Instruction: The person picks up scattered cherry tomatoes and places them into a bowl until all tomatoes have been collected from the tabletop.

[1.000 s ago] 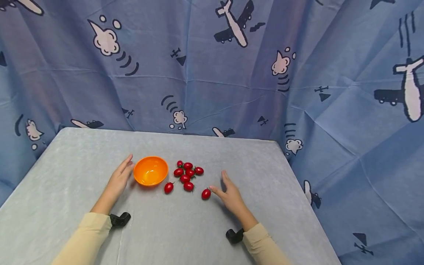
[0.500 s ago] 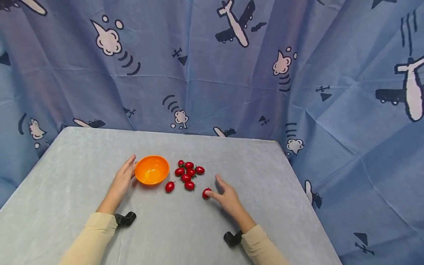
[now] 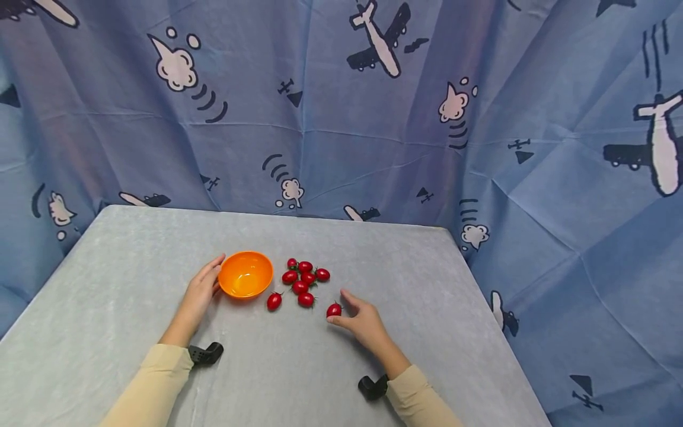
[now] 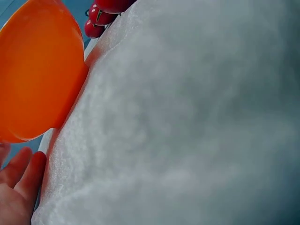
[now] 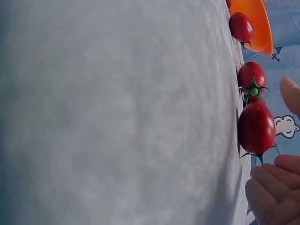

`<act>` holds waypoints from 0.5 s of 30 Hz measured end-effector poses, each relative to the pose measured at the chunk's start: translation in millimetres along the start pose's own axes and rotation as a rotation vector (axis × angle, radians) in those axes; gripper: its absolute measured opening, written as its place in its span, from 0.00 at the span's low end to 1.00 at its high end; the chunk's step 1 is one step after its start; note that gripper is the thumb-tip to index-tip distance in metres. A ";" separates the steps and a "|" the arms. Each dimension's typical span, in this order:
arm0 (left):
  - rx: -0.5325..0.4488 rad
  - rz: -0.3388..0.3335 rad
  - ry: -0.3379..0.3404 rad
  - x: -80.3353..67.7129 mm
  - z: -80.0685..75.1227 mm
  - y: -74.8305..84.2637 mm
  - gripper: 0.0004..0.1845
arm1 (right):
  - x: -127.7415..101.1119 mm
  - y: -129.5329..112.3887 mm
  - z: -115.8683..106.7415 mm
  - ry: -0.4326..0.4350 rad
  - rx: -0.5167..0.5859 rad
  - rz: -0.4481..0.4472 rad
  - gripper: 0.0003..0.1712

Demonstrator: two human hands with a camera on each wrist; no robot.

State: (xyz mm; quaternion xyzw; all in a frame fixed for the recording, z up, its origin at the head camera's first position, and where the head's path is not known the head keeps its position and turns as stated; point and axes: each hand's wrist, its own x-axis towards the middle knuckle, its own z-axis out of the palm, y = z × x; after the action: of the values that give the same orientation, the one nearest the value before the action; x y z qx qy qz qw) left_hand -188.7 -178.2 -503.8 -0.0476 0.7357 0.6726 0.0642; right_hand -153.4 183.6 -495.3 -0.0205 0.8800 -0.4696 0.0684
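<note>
An orange bowl stands left of the middle of the table. My left hand lies along its left side, fingers extended, fingertips right at the bowl's outer wall. To the right lies a single cherry tomato with a green stem. Around it my right hand spreads thumb and fingers. In the right wrist view a gap shows between the thumb and the tomato, while the curved fingers sit just beside its stem end. The bowl looms close in the left wrist view, above the fingers.
Several cherry tomatoes lie clustered right of the bowl, and one stray tomato sits nearer the bowl. A pale cloth covers the table. Behind it hangs a blue curtain with airplane prints. Both wrists wear black camera mounts.
My right hand has moved left, bringing thumb and fingers around the single tomato. The left hand has shifted slightly right, closer against the bowl. The tomatoes and bowl stay in place.
</note>
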 end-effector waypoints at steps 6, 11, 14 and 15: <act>-0.035 -0.007 0.010 1.3 1.3 -3.2 0.31 | -0.4 -1.9 2.2 0.004 -0.009 -0.008 0.45; -0.063 -0.007 0.010 2.3 1.2 -6.0 0.31 | -0.7 -2.0 3.0 -0.017 0.020 -0.012 0.45; -0.072 -0.014 0.017 3.4 1.2 -8.0 0.32 | 0.0 -0.7 3.7 -0.030 0.036 -0.015 0.44; -0.073 -0.014 0.020 3.7 1.3 -8.4 0.32 | 0.3 -0.3 4.0 -0.031 0.036 -0.020 0.44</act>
State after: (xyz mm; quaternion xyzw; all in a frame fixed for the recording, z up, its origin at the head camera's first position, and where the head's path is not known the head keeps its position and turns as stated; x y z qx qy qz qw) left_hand -190.9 -177.6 -512.9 -0.0619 0.7108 0.6981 0.0599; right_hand -153.1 180.1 -497.3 -0.0354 0.8700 -0.4857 0.0774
